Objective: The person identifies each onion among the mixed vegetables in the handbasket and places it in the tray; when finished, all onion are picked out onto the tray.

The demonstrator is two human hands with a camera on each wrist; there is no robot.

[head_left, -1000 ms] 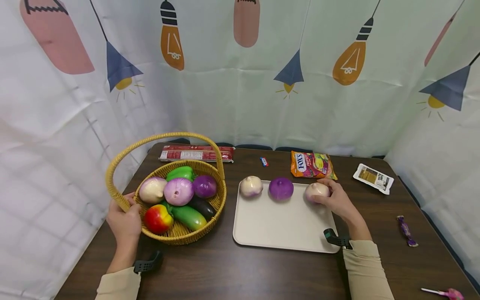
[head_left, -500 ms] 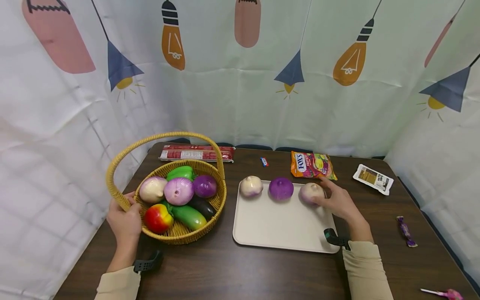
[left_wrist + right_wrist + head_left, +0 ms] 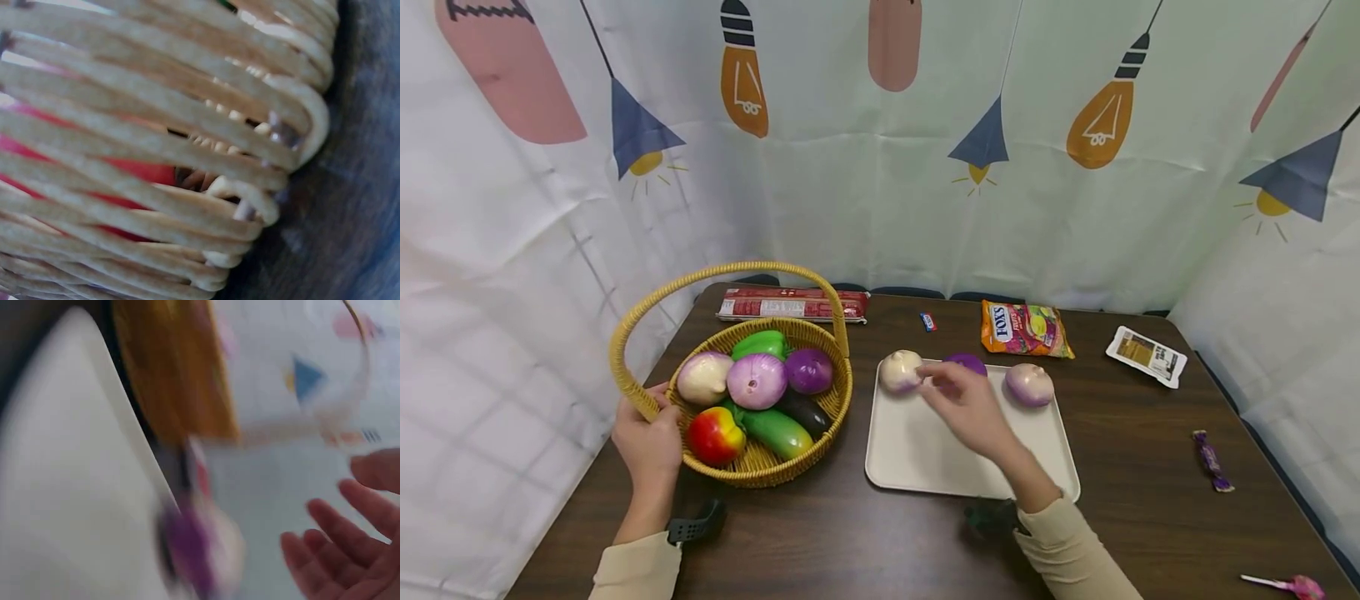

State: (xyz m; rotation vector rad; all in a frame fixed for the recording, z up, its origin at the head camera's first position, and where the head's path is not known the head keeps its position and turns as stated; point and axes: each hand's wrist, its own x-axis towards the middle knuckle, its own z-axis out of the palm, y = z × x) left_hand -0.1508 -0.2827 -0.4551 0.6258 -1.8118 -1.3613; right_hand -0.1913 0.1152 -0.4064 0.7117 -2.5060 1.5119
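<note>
right hand (image 3: 967,406) above the cream tray (image 3: 925,467), fingers loose and spread, holding nothing; right wrist view blurred, yet bare fingertips (image 3: 325,550) there apart and empty. fingertips just right of the pale onion (image 3: 901,372) at the tray's far left corner, contact not clear. purple onion (image 3: 966,363) behind the hand, mostly hidden by it, only its top showing. pale-purple onion (image 3: 1029,385) alone near the tray's far right corner, well apart from the fingers, nothing touching it. all three in a row along the tray's far edge

left hand (image 3: 650,442) at the near left side of the wicker basket (image 3: 820,417), gripping the base of the arched handle (image 3: 722,275), fingers curled round it. left wrist view filled with the basket's weave (image 3: 187,156), something red showing through the gaps. inside the basket: pale onion, pink onion (image 3: 757,382), purple onion (image 3: 808,371), green pepper (image 3: 762,344), dark eggplant (image 3: 802,411), green cucumber (image 3: 775,432), red-yellow apple (image 3: 716,437). basket just left of the tray, rim between hand and produce

beyond the tray: orange candy bag (image 3: 1026,329), small wrapped sweet (image 3: 928,322), long red packet (image 3: 792,306) behind the basket. off to the right: white sachet (image 3: 1146,356), purple wrapped candy (image 3: 1209,460), pink-wrapped candy (image 3: 1292,587) at the near right corner

dark brown wooden table (image 3: 850,550) underneath. white curtain (image 3: 880,167) on three sides, printed with orange bulbs, pink bulbs and blue lamp shades
</note>
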